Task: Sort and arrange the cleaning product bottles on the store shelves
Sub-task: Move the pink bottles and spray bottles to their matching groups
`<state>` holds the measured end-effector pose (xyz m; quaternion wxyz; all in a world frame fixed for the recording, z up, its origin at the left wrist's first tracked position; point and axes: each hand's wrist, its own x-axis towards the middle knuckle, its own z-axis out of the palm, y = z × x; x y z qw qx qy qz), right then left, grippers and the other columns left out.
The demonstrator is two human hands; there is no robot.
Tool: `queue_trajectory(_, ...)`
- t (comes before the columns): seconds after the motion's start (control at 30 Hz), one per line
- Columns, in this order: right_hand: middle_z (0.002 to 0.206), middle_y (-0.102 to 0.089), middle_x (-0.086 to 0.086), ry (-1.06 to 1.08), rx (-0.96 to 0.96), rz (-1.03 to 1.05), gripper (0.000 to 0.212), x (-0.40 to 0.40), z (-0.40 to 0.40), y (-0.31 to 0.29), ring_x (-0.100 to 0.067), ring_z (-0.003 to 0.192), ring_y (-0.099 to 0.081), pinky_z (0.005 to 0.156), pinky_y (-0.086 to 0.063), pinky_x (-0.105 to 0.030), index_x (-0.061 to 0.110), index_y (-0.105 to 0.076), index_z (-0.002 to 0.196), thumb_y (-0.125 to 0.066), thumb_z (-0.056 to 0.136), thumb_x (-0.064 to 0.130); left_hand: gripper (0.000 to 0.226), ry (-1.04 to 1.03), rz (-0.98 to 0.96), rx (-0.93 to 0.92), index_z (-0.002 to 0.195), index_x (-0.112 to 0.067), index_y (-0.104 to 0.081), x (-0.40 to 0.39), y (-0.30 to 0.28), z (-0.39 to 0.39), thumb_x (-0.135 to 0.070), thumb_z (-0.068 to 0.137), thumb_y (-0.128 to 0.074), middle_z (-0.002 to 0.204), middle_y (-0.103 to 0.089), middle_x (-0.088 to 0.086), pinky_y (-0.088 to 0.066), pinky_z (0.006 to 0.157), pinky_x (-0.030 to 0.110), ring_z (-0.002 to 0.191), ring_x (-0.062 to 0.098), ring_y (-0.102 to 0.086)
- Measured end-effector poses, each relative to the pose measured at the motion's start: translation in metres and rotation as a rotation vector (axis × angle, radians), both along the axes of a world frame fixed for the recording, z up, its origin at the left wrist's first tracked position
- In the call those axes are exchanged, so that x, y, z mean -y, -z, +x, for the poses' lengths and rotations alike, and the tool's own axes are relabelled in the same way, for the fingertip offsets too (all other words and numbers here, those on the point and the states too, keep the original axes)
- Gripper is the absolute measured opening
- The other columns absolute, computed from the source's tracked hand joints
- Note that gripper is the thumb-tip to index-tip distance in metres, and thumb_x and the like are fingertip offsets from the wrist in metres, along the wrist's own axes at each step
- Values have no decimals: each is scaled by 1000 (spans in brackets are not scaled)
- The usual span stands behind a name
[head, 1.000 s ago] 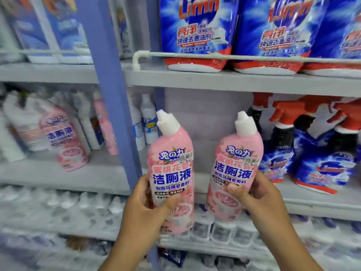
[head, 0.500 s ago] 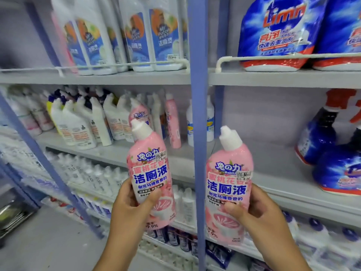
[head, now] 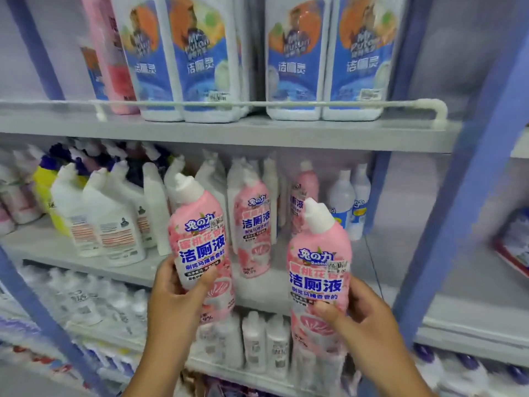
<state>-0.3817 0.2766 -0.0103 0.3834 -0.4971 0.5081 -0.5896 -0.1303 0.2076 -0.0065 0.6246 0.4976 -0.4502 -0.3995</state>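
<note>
Head view, stock in hand: my left hand [head: 174,305] grips one pink bottle [head: 200,247], my right hand [head: 363,319] grips a second pink bottle [head: 319,276]. Both are held before the middle shelf [head: 257,287], long axes near upright, white caps leaning up-left. Matching shelved pink bottle [head: 253,224] stands between them, behind.

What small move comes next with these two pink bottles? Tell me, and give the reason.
Probably set the left hand's pink bottle on the middle shelf beside the matching pink bottle standing there. The right hand's bottle can follow.
</note>
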Motion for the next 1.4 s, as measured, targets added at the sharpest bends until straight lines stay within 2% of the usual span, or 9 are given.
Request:
queue_trajectory(0.1, 101, -79, 1, 112, 28, -11, 41, 35, 21, 2, -10, 90, -74, 71, -57, -18, 15, -70, 115, -76, 81, -7, 34, 20, -6, 20, 112, -28, -63, 43, 4, 22, -13, 86, -78, 97, -78, -5, -57, 49, 29, 82, 17, -77)
queue_trajectory(0.37, 111, -78, 4, 261, 26, -29, 40, 110, 39, 16, -18, 105, -73, 91, -58, -36, 23, -69, 122, -72, 89, 0, 38, 117, 13, 63, 111, -34, -61, 126, 26, 33, -14, 85, -81, 97, -78, -10, -61, 58, 32, 80, 8, -76)
queue_trajectory(0.6, 112, -69, 13, 381, -244, -39, 42, 157, 39, 18, 6, 96, -66, 78, -50, -9, 47, -61, 110, -79, 83, 19, 35, 149, 17, 188, 114, -30, -64, 166, 36, 37, -23, 85, -82, 100, -73, -15, -52, 71, 25, 87, -1, -69)
queue_trajectory(0.7, 110, -72, 8, 423, -258, -30, 39, 170, 36, 23, -5, 96, -68, 80, -55, -21, 42, -65, 110, -81, 80, 23, 35, 156, -4, 250, 111, -39, -65, 173, 39, 38, -30, 83, -83, 101, -74, -17, -51, 72, 25, 84, -9, -67)
queue_trajectory(0.87, 102, -73, 18, 428, -256, -33, 30, 182, 40, 22, 8, 89, -67, 72, -50, -8, 28, -68, 113, -77, 87, 15, 37, 194, 11, 274, 114, -37, -64, 179, 38, 37, -29, 84, -82, 103, -74, -16, -54, 76, 29, 91, 0, -69)
queue_trajectory(0.97, 107, -72, 17, 427, -295, -14, 30, 184, 40, 28, 6, 95, -66, 79, -53, -13, 26, -68, 115, -74, 88, 15, 40, 246, 57, 232, 118, -36, -63, 168, 43, 43, -21, 86, -80, 112, -74, -12, -55, 81, 23, 99, 4, -71)
queue_trajectory(1.13, 114, -70, 13, 423, -143, 122, 30, 145, 39, 48, -4, 101, -68, 82, -54, -19, 28, -67, 118, -75, 89, 31, 53, 151, 152, 164, 134, -35, -56, 107, 52, 44, -37, 86, -79, 130, -63, -15, -49, 102, 38, 119, 9, -62)
queue_trajectory(1.27, 125, -61, 18, 430, -87, 153, 49, 98, 37, 47, 0, 114, -60, 91, -50, -21, 29, -57, 134, -74, 89, 40, 49, 256, 94, 101, 132, -39, -54, 64, 40, 22, -35, 88, -75, 131, -61, -25, -46, 88, 20, 117, -7, -59)
queue_trajectory(1.4, 127, -63, 21, 382, -52, 151, 44, 47, 24, 37, 6, 111, -61, 79, -52, -10, 34, -57, 132, -72, 91, 37, 51, 402, 100, 90, 128, -46, -56, 31, 33, -13, -46, 79, -72, 127, -62, -31, -47, 86, 20, 113, -12, -61)
